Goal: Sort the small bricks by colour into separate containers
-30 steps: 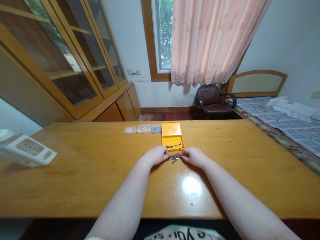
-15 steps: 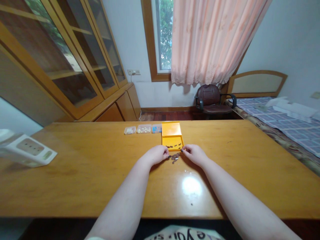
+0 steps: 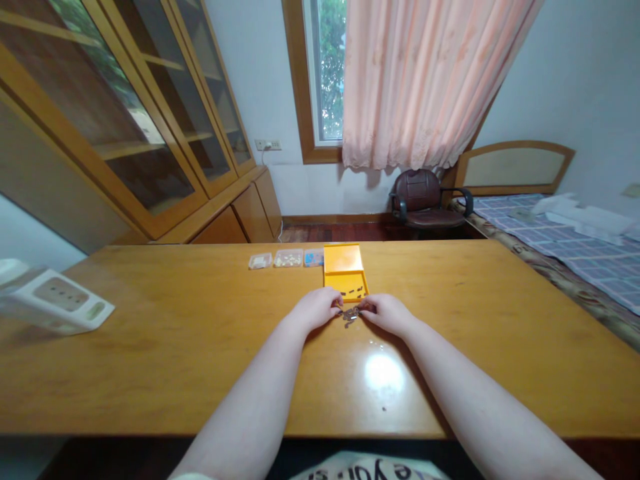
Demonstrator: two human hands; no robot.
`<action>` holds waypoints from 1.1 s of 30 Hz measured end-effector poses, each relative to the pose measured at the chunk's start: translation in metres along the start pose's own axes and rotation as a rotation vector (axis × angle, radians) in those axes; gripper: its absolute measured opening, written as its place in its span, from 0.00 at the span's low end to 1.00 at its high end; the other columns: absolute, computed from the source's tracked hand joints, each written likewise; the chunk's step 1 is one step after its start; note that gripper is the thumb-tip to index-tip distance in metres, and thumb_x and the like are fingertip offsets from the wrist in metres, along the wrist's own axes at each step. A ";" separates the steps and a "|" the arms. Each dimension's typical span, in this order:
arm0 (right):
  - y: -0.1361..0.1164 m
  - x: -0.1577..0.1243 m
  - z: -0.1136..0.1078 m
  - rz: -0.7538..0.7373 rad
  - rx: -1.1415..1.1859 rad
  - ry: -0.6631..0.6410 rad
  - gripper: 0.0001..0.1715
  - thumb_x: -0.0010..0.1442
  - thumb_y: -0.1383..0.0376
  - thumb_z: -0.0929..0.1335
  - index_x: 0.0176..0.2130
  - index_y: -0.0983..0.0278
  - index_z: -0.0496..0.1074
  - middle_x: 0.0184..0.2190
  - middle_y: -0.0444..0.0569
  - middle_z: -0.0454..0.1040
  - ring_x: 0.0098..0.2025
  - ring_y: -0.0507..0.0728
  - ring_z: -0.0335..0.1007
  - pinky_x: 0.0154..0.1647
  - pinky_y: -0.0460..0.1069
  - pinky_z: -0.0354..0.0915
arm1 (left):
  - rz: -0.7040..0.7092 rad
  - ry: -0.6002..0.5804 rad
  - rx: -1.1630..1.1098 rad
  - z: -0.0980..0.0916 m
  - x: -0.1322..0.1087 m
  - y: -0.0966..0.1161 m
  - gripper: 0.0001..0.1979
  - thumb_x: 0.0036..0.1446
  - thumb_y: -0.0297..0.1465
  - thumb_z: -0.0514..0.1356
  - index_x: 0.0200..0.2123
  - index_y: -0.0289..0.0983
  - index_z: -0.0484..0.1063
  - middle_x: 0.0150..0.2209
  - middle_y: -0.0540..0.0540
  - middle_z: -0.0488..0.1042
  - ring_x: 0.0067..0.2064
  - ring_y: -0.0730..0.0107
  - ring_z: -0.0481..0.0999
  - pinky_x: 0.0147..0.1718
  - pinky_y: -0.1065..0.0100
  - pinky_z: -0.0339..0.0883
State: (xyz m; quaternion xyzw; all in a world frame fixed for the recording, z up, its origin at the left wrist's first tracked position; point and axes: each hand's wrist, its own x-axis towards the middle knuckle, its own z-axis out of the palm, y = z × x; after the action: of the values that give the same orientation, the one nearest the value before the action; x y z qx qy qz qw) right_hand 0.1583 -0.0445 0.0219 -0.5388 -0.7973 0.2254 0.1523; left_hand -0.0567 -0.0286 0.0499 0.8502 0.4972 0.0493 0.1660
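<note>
A small pile of dark brown pieces (image 3: 351, 315) lies on the table between my two hands. My left hand (image 3: 321, 309) is at the pile's left edge, thumb and fingers pinched together; anything between them is too small to name. From the right, my right hand (image 3: 385, 312) reaches the pile with its fingertips closed at the pieces, and what they grip is hidden. Just beyond stands an open yellow plastic box (image 3: 343, 258), its lid tipped back. Several small dark pieces (image 3: 352, 291) lie scattered in its near half, partly covered by my left hand.
Three clear boxes, one with pale contents (image 3: 260, 261), one with cream pieces (image 3: 289, 258) and one with blue pieces (image 3: 314, 257), line up left of the yellow box. A white plastic container (image 3: 70, 300) stands at the table's left. A dark speck (image 3: 383, 409) lies near the front edge.
My right hand has come down from the yellow box's near right corner to the pile. My left hand has shifted slightly to the right, over the box's near left corner.
</note>
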 end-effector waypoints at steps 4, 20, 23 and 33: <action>-0.001 0.001 0.002 -0.009 -0.052 -0.012 0.11 0.57 0.61 0.65 0.37 0.57 0.77 0.29 0.45 0.77 0.26 0.51 0.66 0.26 0.45 0.53 | 0.013 -0.065 -0.002 0.003 0.001 0.002 0.07 0.52 0.30 0.58 0.35 0.40 0.74 0.36 0.47 0.76 0.36 0.67 0.74 0.35 0.71 0.64; -0.004 0.000 -0.002 -0.031 -0.195 0.022 0.15 0.60 0.61 0.62 0.32 0.61 0.77 0.31 0.49 0.78 0.31 0.54 0.69 0.29 0.45 0.56 | -0.043 -0.114 0.027 -0.004 -0.003 0.010 0.06 0.52 0.30 0.56 0.32 0.39 0.74 0.34 0.46 0.77 0.33 0.66 0.73 0.32 0.70 0.63; -0.004 0.001 -0.002 -0.027 -0.189 0.017 0.14 0.59 0.62 0.63 0.32 0.61 0.77 0.29 0.48 0.77 0.29 0.53 0.68 0.29 0.45 0.55 | -0.037 -0.116 0.022 -0.004 -0.003 0.010 0.06 0.52 0.30 0.56 0.31 0.38 0.73 0.33 0.46 0.77 0.33 0.66 0.73 0.30 0.71 0.62; -0.002 0.000 -0.001 -0.023 -0.108 0.032 0.12 0.58 0.62 0.63 0.31 0.61 0.76 0.26 0.46 0.75 0.25 0.51 0.65 0.26 0.45 0.53 | -0.029 0.081 -0.071 -0.002 0.001 0.003 0.07 0.56 0.32 0.56 0.33 0.38 0.73 0.37 0.46 0.75 0.37 0.67 0.72 0.36 0.70 0.63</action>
State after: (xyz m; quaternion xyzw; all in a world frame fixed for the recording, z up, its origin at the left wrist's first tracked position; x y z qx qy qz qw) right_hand 0.1573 -0.0447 0.0237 -0.5406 -0.8119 0.1717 0.1383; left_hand -0.0545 -0.0282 0.0529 0.8338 0.5138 0.0989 0.1763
